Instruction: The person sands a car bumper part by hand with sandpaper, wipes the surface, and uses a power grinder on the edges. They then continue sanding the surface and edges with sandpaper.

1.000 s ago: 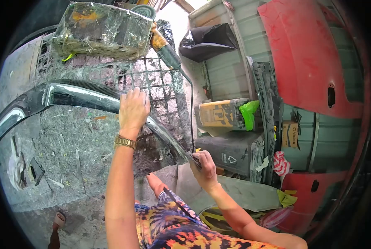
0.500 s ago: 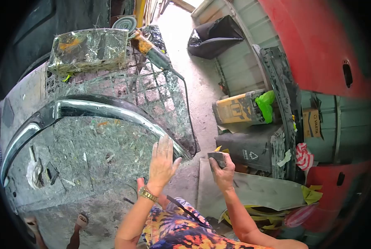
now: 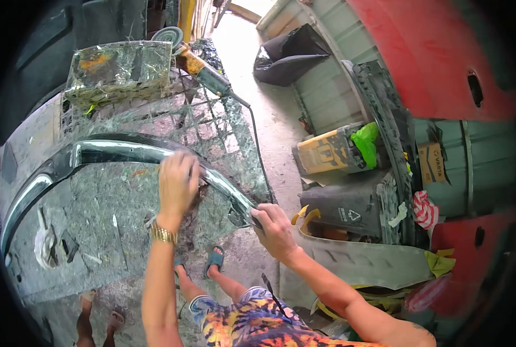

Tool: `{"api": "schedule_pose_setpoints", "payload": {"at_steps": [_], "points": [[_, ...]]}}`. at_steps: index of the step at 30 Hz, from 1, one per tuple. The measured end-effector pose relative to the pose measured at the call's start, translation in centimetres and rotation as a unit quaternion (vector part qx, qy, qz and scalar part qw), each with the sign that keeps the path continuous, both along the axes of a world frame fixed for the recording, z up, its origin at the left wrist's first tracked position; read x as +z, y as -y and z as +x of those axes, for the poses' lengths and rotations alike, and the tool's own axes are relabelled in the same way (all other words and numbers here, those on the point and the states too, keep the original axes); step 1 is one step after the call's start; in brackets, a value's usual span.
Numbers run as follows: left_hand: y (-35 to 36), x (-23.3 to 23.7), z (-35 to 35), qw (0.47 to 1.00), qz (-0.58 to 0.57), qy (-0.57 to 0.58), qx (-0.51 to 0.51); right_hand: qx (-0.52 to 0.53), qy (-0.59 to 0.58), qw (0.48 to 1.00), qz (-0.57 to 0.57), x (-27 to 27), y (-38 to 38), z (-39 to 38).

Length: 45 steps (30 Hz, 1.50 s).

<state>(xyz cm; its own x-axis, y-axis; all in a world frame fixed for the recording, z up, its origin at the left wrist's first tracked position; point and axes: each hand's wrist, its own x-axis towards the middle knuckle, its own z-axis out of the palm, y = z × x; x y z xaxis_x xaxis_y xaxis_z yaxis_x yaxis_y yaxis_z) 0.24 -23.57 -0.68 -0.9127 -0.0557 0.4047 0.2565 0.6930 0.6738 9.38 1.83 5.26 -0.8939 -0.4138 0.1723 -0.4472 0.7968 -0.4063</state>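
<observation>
A curved, glossy black wheel arch trim (image 3: pixel 119 149) with pale, dulled patches lies across the worn workbench. My left hand (image 3: pixel 179 182), a gold watch (image 3: pixel 164 232) at its wrist, is on the middle of the trim. Its fingers curl over the upper edge and are partly smeared by motion. At the trim's right end, my right hand (image 3: pixel 278 231) grips a small dark sanding block (image 3: pixel 256 218), mostly covered by the fingers and pressed against the trim's tip.
An angle grinder (image 3: pixel 203 72) lies beside a tape-covered block (image 3: pixel 119 66) at the bench's far side, its cord trailing along the edge. Bins (image 3: pixel 342 202), a battered tin (image 3: pixel 321 153) and red car panels (image 3: pixel 443 58) stand right. Another person's feet (image 3: pixel 116 318) show lower left.
My left hand has slid left and up along the trim, its flat fingers now curled. My right hand has brought the sanding block from the air at right onto the trim's end.
</observation>
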Motion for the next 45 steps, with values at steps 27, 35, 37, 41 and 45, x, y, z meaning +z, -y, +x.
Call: {"api": "schedule_pose_setpoints", "payload": {"at_steps": [27,35,37,41,45], "points": [[-0.7,-5.1,-5.1,0.999,-0.026,-0.002,-0.040,-0.020,-0.065,0.983,0.168,-2.1,3.0,0.1],[-1.0,-5.3,-5.0,0.999,-0.032,-0.001,-0.035,-0.025,-0.067,0.984,0.165,-2.1,2.7,0.4],[-0.8,-5.3,-5.2,0.999,-0.035,-0.002,-0.029,-0.046,-0.068,0.982,0.168,-1.7,2.9,0.9],[-1.2,-5.1,-4.8,0.999,-0.029,0.003,-0.035,-0.009,-0.077,0.985,0.152,-2.0,6.1,-2.9],[-1.0,-5.2,-5.1,0.998,-0.044,0.015,-0.039,-0.026,-0.075,0.984,0.158,-2.7,2.1,0.6]]}}
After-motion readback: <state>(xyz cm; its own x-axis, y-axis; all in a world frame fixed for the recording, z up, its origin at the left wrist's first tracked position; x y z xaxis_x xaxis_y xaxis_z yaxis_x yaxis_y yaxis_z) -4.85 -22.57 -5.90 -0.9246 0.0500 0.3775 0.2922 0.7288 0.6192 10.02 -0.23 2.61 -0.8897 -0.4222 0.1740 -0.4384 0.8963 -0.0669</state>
